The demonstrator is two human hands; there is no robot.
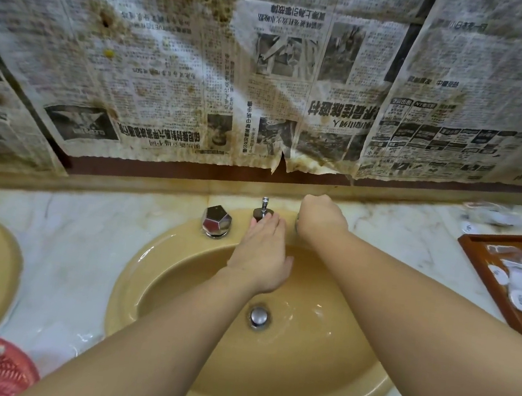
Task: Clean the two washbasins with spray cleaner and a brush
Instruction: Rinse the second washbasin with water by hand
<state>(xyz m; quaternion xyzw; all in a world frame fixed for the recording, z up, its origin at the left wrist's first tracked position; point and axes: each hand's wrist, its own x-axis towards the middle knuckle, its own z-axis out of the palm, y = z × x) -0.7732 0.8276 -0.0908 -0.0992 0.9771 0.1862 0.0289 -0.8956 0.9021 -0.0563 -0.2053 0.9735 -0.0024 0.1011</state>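
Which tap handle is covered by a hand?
The right tap handle, gripped by the right hand. The faceted chrome left handle stands untouched.

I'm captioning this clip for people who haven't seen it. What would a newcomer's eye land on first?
The stained, torn newspaper sheets covering the wall behind the counter stand out first. Below them, two bare hands reach over the mustard-yellow oval washbasin: the left hand lies open under the spout, and the right hand is closed around the right tap. A faceted chrome tap knob gleams at left.
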